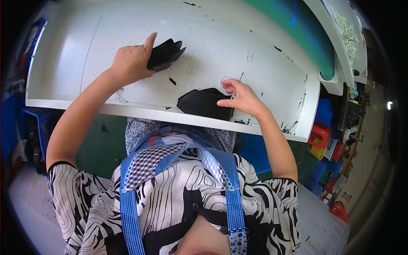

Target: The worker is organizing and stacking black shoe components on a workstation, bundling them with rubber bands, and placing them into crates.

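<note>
A fanned black bundle (166, 54) sits against the left hand (132, 63), thumb raised beside it, other fingers hidden, their closure impossible to tell. The right hand's (243, 97) fingers curl round a slim pen (242, 75), thumb over the right end of a black stack (203, 103) on the white table (131, 91).

the person wears a white short-sleeved shirt (170, 191) with wavy black lines, its sleeves (70, 197) edged in thin black. black trim (196, 205) runs around the neck, with a short black tab at the front. over it sits an apron (155, 165) with blue checked straps (132, 221), a dark-and-white geometric patch, and small flower prints on the lower right strap.
</note>
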`<state>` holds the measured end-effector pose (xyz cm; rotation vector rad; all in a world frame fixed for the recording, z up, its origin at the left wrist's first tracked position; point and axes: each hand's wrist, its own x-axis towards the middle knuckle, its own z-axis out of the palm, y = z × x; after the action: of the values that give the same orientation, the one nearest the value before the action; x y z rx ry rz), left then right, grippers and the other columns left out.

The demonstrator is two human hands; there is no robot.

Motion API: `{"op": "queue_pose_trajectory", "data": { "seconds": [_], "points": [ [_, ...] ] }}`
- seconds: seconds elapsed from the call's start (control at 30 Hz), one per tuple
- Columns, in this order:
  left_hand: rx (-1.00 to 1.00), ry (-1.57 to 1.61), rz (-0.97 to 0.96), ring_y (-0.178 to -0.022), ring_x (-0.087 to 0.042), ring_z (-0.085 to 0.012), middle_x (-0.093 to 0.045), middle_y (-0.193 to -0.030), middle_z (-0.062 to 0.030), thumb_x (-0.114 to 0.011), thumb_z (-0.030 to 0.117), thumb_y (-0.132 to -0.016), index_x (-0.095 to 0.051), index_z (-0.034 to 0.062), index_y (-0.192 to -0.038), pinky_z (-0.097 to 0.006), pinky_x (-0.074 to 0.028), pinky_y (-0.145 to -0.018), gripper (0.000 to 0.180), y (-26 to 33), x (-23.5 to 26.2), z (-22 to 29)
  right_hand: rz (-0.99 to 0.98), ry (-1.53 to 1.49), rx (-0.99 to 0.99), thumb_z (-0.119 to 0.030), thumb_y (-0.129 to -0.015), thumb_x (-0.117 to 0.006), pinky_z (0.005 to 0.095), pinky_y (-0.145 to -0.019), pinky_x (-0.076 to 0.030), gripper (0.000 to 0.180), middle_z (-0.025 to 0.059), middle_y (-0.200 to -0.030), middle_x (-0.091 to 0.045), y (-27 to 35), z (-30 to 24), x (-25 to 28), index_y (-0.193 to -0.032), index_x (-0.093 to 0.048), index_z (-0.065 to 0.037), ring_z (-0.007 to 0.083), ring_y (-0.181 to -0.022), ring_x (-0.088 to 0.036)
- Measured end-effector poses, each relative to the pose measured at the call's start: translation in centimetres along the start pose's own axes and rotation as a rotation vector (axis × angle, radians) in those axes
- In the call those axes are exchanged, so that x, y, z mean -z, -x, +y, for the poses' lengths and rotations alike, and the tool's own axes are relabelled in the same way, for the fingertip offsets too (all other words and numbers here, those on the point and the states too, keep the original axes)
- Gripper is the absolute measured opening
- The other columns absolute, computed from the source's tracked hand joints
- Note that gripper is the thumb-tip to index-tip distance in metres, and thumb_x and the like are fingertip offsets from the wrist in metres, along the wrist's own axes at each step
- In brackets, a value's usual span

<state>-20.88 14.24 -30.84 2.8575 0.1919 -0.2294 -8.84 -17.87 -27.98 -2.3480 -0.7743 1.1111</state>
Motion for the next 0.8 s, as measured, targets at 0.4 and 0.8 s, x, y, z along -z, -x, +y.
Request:
{"op": "queue_pose_trajectory", "data": {
  "seconds": [0.4,0.8],
  "points": [
    [0.392,1.620,-0.022,-0.077,-0.066,-0.0201,-0.065,-0.094,-0.0158,-0.079,0.032,-0.069,-0.054,-0.0092,-0.110,-0.030,-0.055,-0.072,0.064,1.1,2.1,-4.1,-0.131,0.176,0.130,-0.054,-0.063,-0.078,0.0405,-0.085,-0.048,0.083,0.0263,-0.100,-0.063,-1.3,-2.7,-3.3,-0.117,-0.053,0.005,0.0388,-0.095,-0.061],
    [0.442,2.201,0.385,-0.106,-0.058,-0.0259,-0.058,-0.116,-0.0177,-0.077,0.033,-0.074,-0.045,-0.0099,-0.122,-0.037,-0.046,-0.094,0.072,-4.9,0.8,-4.2,0.249,-1.056,-0.007,-0.025,-0.076,-0.076,0.0339,-0.098,-0.041,0.066,0.0158,-0.119,-0.057,-5.6,-6.7,-0.3,-0.126,-0.046,0.007,0.0239,-0.112,-0.055]
  ]
}}
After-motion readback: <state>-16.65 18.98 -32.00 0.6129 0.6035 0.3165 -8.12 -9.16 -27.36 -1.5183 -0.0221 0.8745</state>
